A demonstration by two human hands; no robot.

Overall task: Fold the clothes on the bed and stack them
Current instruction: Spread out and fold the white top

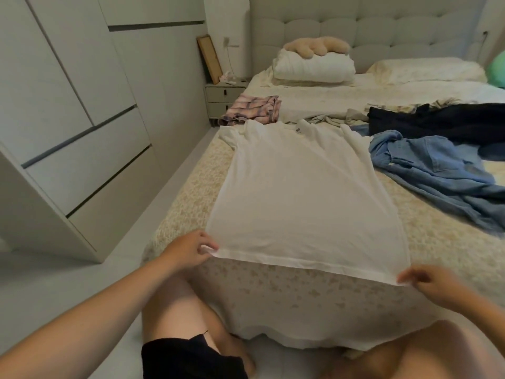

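Both hands hold the white shirt (303, 203) by its bottom edge. My left hand (188, 251) pinches the left corner between thumb and fingers. My right hand (429, 283) pinches the right corner the same way. That edge hangs just past the foot of the bed (426, 242), and the rest of the shirt lies flat, with the neck at the far end.

It looks like the shirt is being pulled smooth so it can be folded. To do this well, both hands should pull the same amount, so the edge stays straight. A soft tug is enough. A hard pull would drag the shirt off the bed. Then the sides can fold in and the bottom can fold up to the neck.

More clothes wait farther up. Blue jeans (437, 170) lie in a heap just right of the shirt. Dark clothes (442, 120) lie behind them. A pink checked top (254, 109) sits near the left edge, past the shirt's neck. I think that one may be folded, but I cannot be sure.
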